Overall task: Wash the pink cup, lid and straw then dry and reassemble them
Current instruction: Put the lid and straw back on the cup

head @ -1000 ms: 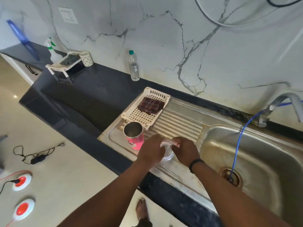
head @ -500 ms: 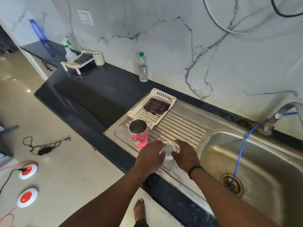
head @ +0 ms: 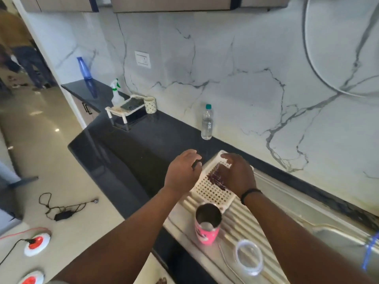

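The pink cup (head: 207, 227) stands upright and uncovered on the steel draining board. Its clear lid (head: 249, 257) lies flat on the board to the cup's right, and the thin metal straw (head: 224, 260) lies between them. Beyond the cup sits a white perforated tray (head: 211, 193) holding a dark checked cloth (head: 214, 179). My right hand (head: 235, 175) is over the cloth with bent fingers and hides most of it; no grip shows. My left hand (head: 182, 173) hovers at the tray's left edge, fingers loosely curved and holding nothing.
A water bottle (head: 206, 123) stands by the marble wall. Further left on the black counter (head: 143, 144) are a small white rack (head: 127, 106), a spray bottle (head: 116, 92) and a blue bottle (head: 83, 68). The sink basin (head: 340, 236) and a blue hose (head: 369, 251) lie at right.
Both hands let go of the lid, which now lies on the board, and moved up to the tray with the cloth. The camera tilted upward.
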